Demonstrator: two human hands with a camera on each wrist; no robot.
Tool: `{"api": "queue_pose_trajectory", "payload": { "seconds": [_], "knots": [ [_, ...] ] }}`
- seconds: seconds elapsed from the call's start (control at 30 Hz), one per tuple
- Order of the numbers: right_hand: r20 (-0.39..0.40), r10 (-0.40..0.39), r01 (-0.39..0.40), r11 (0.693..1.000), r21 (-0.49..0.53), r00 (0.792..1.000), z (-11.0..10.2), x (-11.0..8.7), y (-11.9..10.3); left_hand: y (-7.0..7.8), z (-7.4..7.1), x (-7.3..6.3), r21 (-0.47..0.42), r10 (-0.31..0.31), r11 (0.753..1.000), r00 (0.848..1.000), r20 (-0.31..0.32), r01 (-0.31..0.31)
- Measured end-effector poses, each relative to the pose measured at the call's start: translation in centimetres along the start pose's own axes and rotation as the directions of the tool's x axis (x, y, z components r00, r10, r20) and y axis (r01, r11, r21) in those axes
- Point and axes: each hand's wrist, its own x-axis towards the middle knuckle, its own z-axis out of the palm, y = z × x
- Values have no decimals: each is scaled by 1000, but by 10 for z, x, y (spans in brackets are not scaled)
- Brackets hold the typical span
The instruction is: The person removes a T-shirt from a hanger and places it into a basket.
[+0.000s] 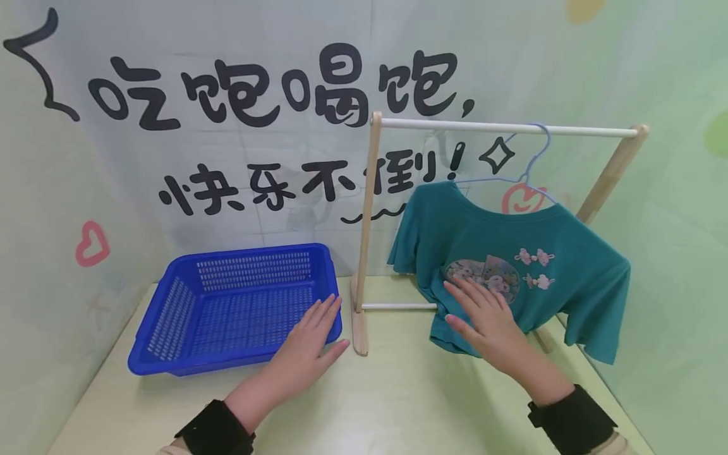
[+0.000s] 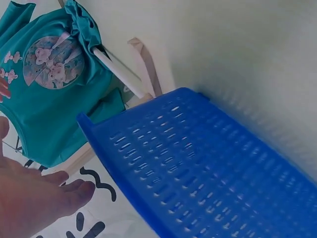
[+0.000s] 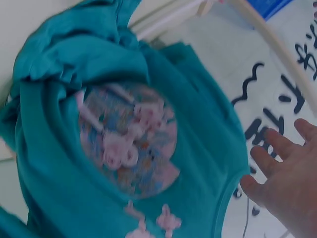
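A teal short-sleeved T-shirt (image 1: 546, 246) with a round printed picture hangs on a thin blue hanger (image 1: 531, 167). The hanger hooks over the white top bar of a wooden rack (image 1: 370, 208), and the shirt's lower part is bunched up. My right hand (image 1: 489, 325) is held in front of the shirt, its fingers extended and holding nothing. My left hand (image 1: 304, 354), also with extended fingers and holding nothing, overlaps the right front corner of a blue plastic basket (image 1: 233, 253) in the head view. In the left wrist view the basket's slotted side (image 2: 163, 148) fills the lower right.
The basket and the rack stand side by side on a pale table (image 1: 318, 411). Behind them is a pale wall sheet (image 1: 273, 25) with black lettering and red hearts. A white lower bar (image 1: 398, 306) joins the rack's legs near the table.
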Motion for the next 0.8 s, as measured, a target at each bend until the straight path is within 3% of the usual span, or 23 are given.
{"api": "queue_pose_trajectory", "payload": {
  "seconds": [0.13, 0.23, 0.43, 0.7, 0.8],
  "knots": [
    [-132, 15, -18, 999, -26, 991, -23, 0, 16, 6, 1, 21, -107, -15, 994, 999, -52, 10],
    [-246, 14, -25, 999, -41, 969, -42, 0, 27, 11, 1, 38, -206, -42, 978, 994, -101, 21],
    [-449, 84, -113, 993, -38, 890, -80, -5, 42, 18, 2, 65, -327, -103, 943, 988, -118, 59],
    [-552, 326, -328, 939, 98, 768, -114, -12, 59, 17, 3, 102, -480, -154, 876, 973, -175, 52],
    [-560, 383, -380, 916, 128, 735, -119, -12, 68, 18, 2, 114, -507, -184, 860, 964, -193, 63]
  ]
}}
